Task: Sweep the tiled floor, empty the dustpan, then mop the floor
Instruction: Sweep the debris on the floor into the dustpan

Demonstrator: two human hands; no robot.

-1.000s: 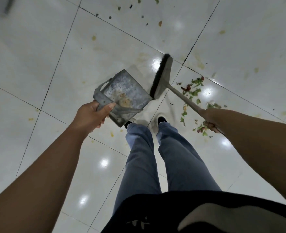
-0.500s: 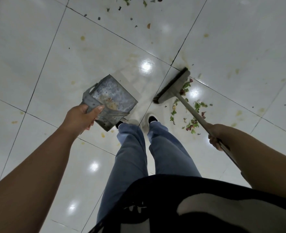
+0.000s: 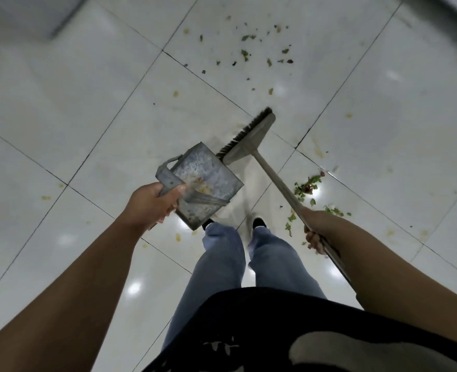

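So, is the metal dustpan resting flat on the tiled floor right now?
No, the left hand holds the metal dustpan by its handle, tilted and lifted in the air above the tiled floor.

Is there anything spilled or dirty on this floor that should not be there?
Yes. Green leaf scraps lie scattered on the white tiled floor right of the broom, more bits lie farther ahead, and yellowish stains dot several tiles. The dustpan holds only a little yellowish residue.
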